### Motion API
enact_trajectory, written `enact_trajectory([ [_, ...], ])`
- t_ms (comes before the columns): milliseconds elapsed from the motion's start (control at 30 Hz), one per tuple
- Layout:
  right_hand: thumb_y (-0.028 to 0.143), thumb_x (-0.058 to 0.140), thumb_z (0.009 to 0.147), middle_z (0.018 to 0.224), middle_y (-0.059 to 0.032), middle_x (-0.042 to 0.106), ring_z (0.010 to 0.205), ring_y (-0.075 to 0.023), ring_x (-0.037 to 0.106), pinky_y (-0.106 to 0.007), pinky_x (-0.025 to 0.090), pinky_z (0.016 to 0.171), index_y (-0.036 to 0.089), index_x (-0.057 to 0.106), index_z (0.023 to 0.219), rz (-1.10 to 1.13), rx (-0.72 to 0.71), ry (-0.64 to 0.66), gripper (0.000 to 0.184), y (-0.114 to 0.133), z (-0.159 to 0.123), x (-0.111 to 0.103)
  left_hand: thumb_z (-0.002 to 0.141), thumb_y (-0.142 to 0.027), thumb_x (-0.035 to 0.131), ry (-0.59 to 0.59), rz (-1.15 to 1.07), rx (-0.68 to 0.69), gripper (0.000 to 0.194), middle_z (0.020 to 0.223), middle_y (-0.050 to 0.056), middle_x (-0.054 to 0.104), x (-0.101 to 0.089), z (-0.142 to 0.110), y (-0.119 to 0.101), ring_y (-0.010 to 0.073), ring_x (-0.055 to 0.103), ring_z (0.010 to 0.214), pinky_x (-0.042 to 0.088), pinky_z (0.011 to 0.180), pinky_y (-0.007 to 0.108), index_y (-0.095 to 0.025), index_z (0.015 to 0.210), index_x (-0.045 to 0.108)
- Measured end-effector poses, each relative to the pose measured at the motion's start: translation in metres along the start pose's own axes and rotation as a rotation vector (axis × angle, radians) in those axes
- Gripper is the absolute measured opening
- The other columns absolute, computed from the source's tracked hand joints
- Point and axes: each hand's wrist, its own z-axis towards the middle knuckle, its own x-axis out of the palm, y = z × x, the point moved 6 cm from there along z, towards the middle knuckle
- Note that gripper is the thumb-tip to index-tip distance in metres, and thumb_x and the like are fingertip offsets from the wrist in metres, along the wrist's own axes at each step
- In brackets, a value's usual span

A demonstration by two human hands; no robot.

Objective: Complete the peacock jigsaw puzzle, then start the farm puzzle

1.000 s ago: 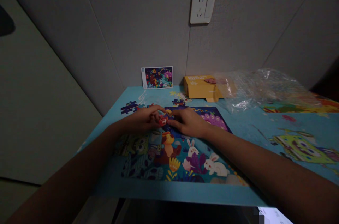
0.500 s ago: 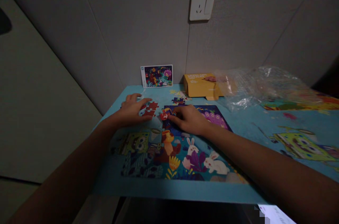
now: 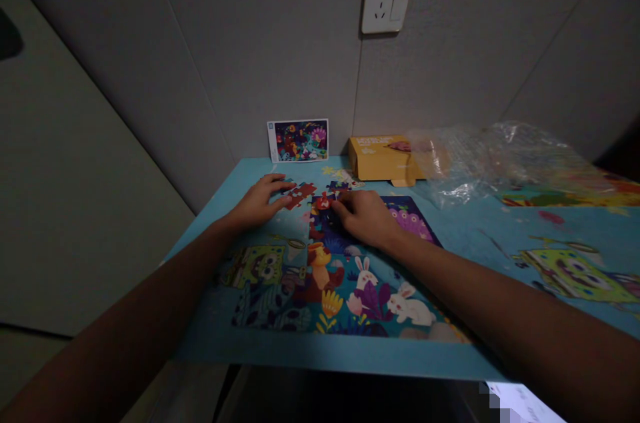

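Right fingers (image 3: 342, 211) pinch a flat red jigsaw piece (image 3: 324, 202); left fingers (image 3: 281, 202) spread loosely beside knob-edged reddish-brown pieces (image 3: 301, 194); crinkled clear plastic (image 3: 460, 170) lies right of both.

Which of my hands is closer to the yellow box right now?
Your right hand: it's over the far part of the puzzle, in front of the yellow box. Your left hand is farther away, left of the box.
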Motion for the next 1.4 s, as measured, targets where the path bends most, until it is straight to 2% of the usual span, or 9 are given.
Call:
enact_trajectory([
  [67, 0.033, 0.047, 0.092, 0.064, -0.0051, 0.063, 0.057, -0.0147, 0.049, -0.028, 0.025, 0.055, 0.016, 0.064, 0.071, 0.048, -0.056, 0.004, 0.032, 0.003, -0.001, 0.001, 0.087, -0.044, 0.052, -0.057, -0.087, 0.079, 0.043, 0.118, 0.012, 0.063, -0.009, -0.002, -0.015, 0.0242, 0.056, 0.114, 0.040, 0.103, 0.035, -0.014, 0.112, 0.068],
  [233, 0.036, 0.046, 0.095, 0.057, -0.0002, 0.056, 0.053, -0.0106, 0.043, -0.026, 0.023, 0.054, 0.016, 0.060, 0.066, 0.159, -0.239, 0.091, 0.038, 0.013, -0.004, 0.010, 0.083, -0.045, 0.057, 0.186, -0.283, 0.051, 0.040, 0.084, 0.002, 0.069, 0.005, -0.012, -0.050, 0.0178, 0.062, 0.077, 0.048, 0.073, 0.028, -0.017, 0.111, 0.067],
  [333, 0.039, 0.047, 0.094, 0.054, 0.0007, 0.053, 0.050, -0.0099, 0.040, -0.026, 0.021, 0.053, 0.016, 0.060, 0.062, 0.127, -0.264, 0.105, 0.042, 0.015, -0.006, 0.012, 0.086, -0.042, 0.050, 0.209, -0.248, 0.051, 0.034, 0.073, 0.001, 0.067, 0.008, -0.012, -0.054, 0.0163, 0.059, 0.068, 0.045, 0.065, 0.026, -0.016, 0.097, 0.069],
  [500, 0.037, 0.044, 0.094, 0.063, -0.0036, 0.063, 0.056, -0.0135, 0.050, -0.027, 0.026, 0.054, 0.017, 0.066, 0.071, 0.044, -0.012, -0.016, 0.037, 0.001, -0.001, -0.001, 0.084, -0.031, 0.048, -0.243, -0.031, -0.189, 0.029, 0.094, 0.007, 0.070, -0.031, -0.006, -0.002, 0.0218, 0.061, 0.086, 0.047, 0.079, 0.033, -0.019, 0.096, 0.071],
  [567, 0.039, 0.044, 0.093, 0.071, -0.0062, 0.068, 0.063, -0.0162, 0.056, -0.027, 0.030, 0.057, 0.018, 0.069, 0.076, 0.002, 0.103, -0.040, 0.037, -0.008, 0.000, -0.006, 0.083, -0.030, 0.050, -0.325, 0.123, -0.303, 0.028, 0.103, 0.010, 0.068, -0.042, -0.008, 0.021, 0.0259, 0.060, 0.094, 0.046, 0.087, 0.039, -0.020, 0.098, 0.071],
  [700, 0.045, 0.047, 0.091, 0.085, -0.0110, 0.072, 0.076, -0.0222, 0.063, -0.029, 0.035, 0.061, 0.018, 0.071, 0.084, -0.104, 0.223, -0.046, 0.037, -0.022, 0.004, -0.007, 0.082, -0.047, 0.056, -0.236, 0.268, -0.459, 0.043, 0.111, 0.017, 0.064, -0.036, -0.011, 0.047, 0.0352, 0.054, 0.110, 0.039, 0.099, 0.050, -0.018, 0.110, 0.069],
  [933, 0.040, 0.049, 0.090, 0.086, -0.0099, 0.072, 0.078, -0.0232, 0.064, -0.029, 0.035, 0.060, 0.019, 0.068, 0.087, -0.080, 0.250, -0.104, 0.029, -0.026, 0.005, -0.009, 0.068, -0.074, 0.060, -0.008, 0.219, -0.309, 0.071, 0.131, 0.013, 0.048, -0.002, -0.007, 0.025, 0.0386, 0.035, 0.128, 0.032, 0.105, 0.053, -0.026, 0.120, 0.064],
  [1133, 0.038, 0.050, 0.088, 0.078, -0.0060, 0.071, 0.068, -0.0173, 0.061, -0.026, 0.034, 0.058, 0.020, 0.068, 0.081, 0.013, 0.082, 0.028, 0.027, -0.011, 0.004, 0.003, 0.071, -0.069, 0.059, 0.109, 0.186, -0.250, 0.064, 0.131, 0.011, 0.047, 0.004, -0.007, 0.016, 0.0368, 0.034, 0.128, 0.030, 0.106, 0.051, -0.025, 0.117, 0.064],
  [1400, 0.045, 0.052, 0.087, 0.080, -0.0058, 0.072, 0.067, -0.0178, 0.061, -0.026, 0.033, 0.055, 0.022, 0.071, 0.084, -0.018, 0.087, 0.051, 0.030, -0.012, 0.004, 0.007, 0.069, -0.058, 0.064, 0.130, 0.172, -0.236, 0.055, 0.131, 0.009, 0.047, 0.007, -0.006, 0.020, 0.0349, 0.034, 0.129, 0.031, 0.107, 0.050, -0.025, 0.113, 0.064],
])
